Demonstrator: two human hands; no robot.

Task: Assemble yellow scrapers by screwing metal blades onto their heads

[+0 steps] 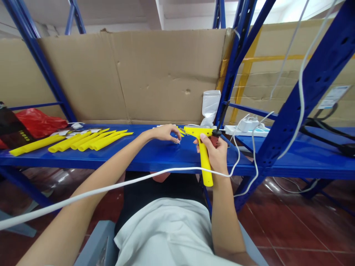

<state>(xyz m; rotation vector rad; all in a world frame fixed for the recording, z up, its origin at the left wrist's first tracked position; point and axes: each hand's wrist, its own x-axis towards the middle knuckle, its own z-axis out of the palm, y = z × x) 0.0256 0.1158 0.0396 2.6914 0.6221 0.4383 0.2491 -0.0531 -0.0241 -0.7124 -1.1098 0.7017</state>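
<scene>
My right hand [217, 149] is wrapped round a yellow gun-shaped plastic tool [205, 155], its long grip hanging down past the table edge. In the same hand is a red-and-black-handled tool [215, 137] with a dark shaft pointing up, which looks like a screwdriver. To the left, my left hand [168, 133] hovers low over the blue tabletop [149, 151], thumb and forefinger brought together. Something tiny and pale shows at those fingertips, too small to name. Small yellow and metal bits [183, 131] lie between the two hands, partly hidden.
Several yellow hollow pieces [85, 142] lie in a row at the left. Behind them are a red plastic bag [40, 122] and a black bag [16, 127]. A white power strip [259, 130] sits at the right, and a white cable [155, 173] crosses in front of me. Cardboard [166, 74] stands behind.
</scene>
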